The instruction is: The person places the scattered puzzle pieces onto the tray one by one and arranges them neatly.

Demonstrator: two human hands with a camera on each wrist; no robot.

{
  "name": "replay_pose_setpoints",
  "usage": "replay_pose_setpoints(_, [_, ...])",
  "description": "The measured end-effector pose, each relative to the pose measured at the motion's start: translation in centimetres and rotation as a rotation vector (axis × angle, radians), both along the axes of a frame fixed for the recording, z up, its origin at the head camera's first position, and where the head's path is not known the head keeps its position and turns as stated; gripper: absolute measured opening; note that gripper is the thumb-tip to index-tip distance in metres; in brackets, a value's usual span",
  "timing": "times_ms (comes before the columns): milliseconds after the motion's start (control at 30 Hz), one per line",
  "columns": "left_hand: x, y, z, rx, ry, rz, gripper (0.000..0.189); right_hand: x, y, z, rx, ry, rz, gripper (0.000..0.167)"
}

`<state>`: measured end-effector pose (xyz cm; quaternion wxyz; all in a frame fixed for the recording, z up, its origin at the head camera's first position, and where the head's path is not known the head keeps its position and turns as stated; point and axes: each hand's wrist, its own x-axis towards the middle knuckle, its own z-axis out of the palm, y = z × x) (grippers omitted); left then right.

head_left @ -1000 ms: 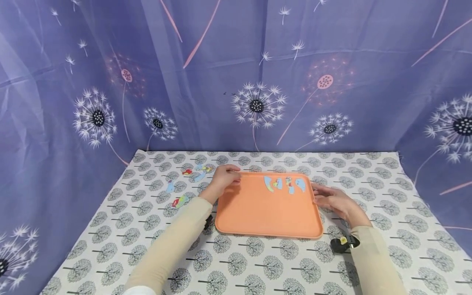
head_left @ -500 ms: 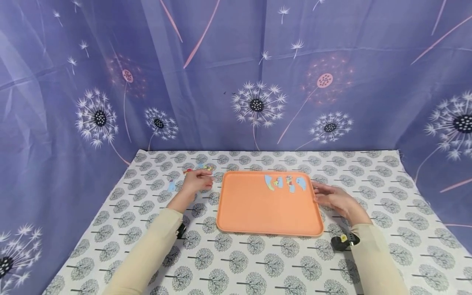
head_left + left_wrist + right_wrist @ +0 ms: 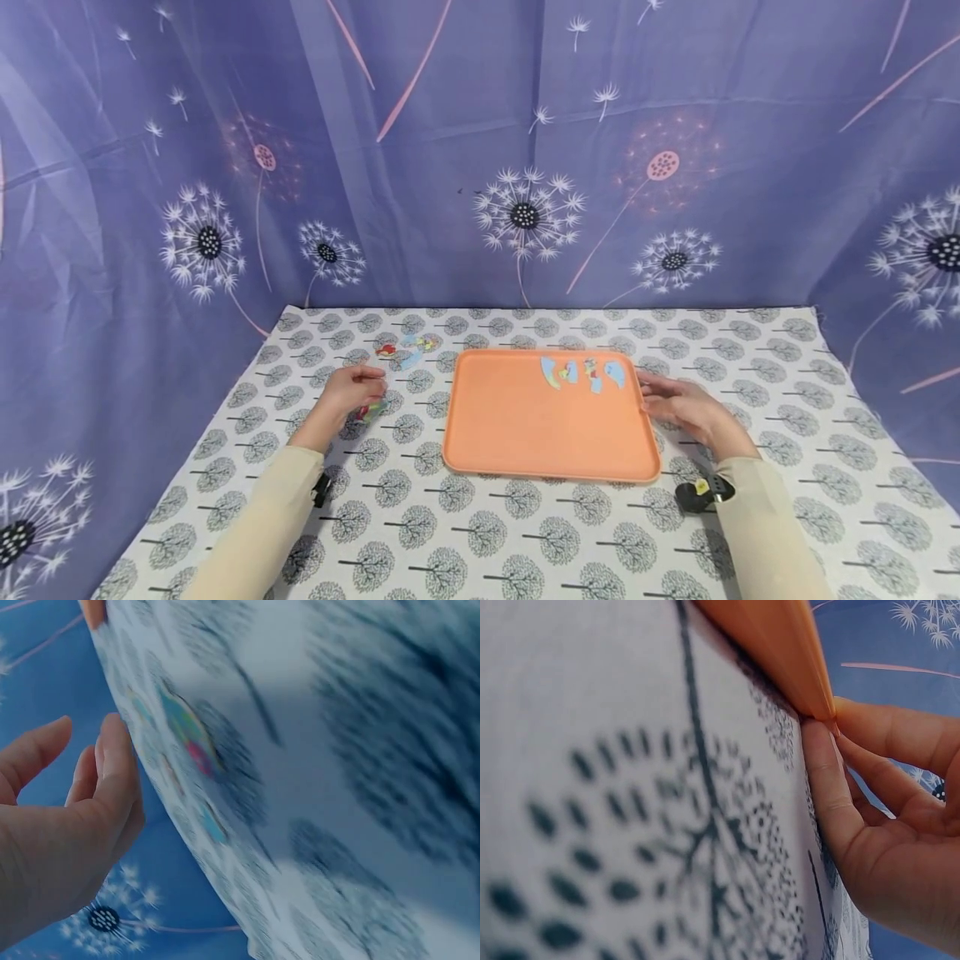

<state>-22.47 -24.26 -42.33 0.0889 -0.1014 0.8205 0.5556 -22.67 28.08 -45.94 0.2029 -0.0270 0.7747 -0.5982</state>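
In the head view my left hand [image 3: 351, 390] hovers at the left with relaxed fingers and nothing between them. It partly covers a red and green puzzle piece [image 3: 367, 412], apart from it in the left wrist view. Just beyond lie a light blue piece [image 3: 412, 359], a red piece [image 3: 386, 350] and a yellow piece [image 3: 425, 343]. An orange tray [image 3: 540, 425] lies flat, with several irregular printed pieces, one of them pale blue [image 3: 615, 372], along its far right part. My right hand [image 3: 686, 408] holds the tray's right rim between thumb and finger, as the right wrist view shows.
A white tablecloth [image 3: 517, 533] with a tree print covers the table. Purple dandelion curtains [image 3: 420, 208] hang behind it and at both sides. Each wrist wears a small black device, such as the right one [image 3: 693, 497].
My left hand has let go of the tray's left rim and moved left to the loose pieces, hiding a light blue one. The right hand has stayed at the tray's right rim.
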Motion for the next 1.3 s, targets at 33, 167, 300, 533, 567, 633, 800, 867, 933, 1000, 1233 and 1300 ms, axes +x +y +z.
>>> replay_pose_setpoints(33, [0.1, -0.4, -0.1, -0.010, 0.000, -0.002, 0.038, 0.0, 0.0, 0.0, 0.002, 0.006, 0.009, 0.077])
replay_pose_setpoints(167, [0.6, -1.6, -0.6, -0.047, -0.009, -0.009, 0.038, 0.1, -0.1, 0.0, -0.007, 0.006, 0.014, 0.076])
replay_pose_setpoints(300, [0.9, -2.6, -1.0, -0.065, -0.035, -0.019, 0.040, 0.1, -0.2, 0.0, -0.025, -0.001, 0.020, 0.075])
replay_pose_setpoints(533, [1.2, -3.7, -1.6, -0.048, -0.038, -0.028, 0.038, 0.0, -0.3, 0.0, -0.021, -0.011, 0.007, 0.075])
replay_pose_setpoints(567, [1.3, -3.8, -1.7, -0.060, -0.041, -0.039, 0.038, 0.0, -0.3, 0.0, -0.018, -0.015, 0.003, 0.075])
replay_pose_setpoints(633, [1.5, -3.9, -1.8, -0.088, -0.043, -0.065, 0.037, 0.0, -0.2, 0.0, -0.018, -0.014, 0.007, 0.075])
replay_pose_setpoints(800, [1.8, -3.8, -2.3, -0.177, -0.019, -0.107, 0.035, -0.1, -0.2, 0.0, -0.036, -0.016, 0.013, 0.075])
replay_pose_setpoints(867, [1.8, -3.7, -2.4, -0.196, -0.011, -0.104, 0.035, 0.0, -0.2, 0.0, -0.038, -0.014, 0.012, 0.075])
replay_pose_setpoints(933, [1.8, -3.6, -2.4, -0.209, -0.008, -0.109, 0.036, 0.0, -0.1, 0.0, -0.040, -0.013, 0.013, 0.075])
replay_pose_setpoints(1000, [1.7, -3.4, -2.4, -0.215, -0.005, -0.113, 0.038, 0.0, -0.1, 0.0, -0.037, -0.013, 0.015, 0.075])
replay_pose_setpoints(1233, [1.3, -3.1, -2.2, -0.205, -0.030, -0.142, 0.044, 0.0, -0.1, 0.0, -0.025, -0.009, 0.013, 0.076])
replay_pose_setpoints(1300, [1.3, -3.1, -2.2, -0.200, -0.043, -0.146, 0.045, 0.0, -0.2, 0.0, -0.025, -0.007, 0.013, 0.076])
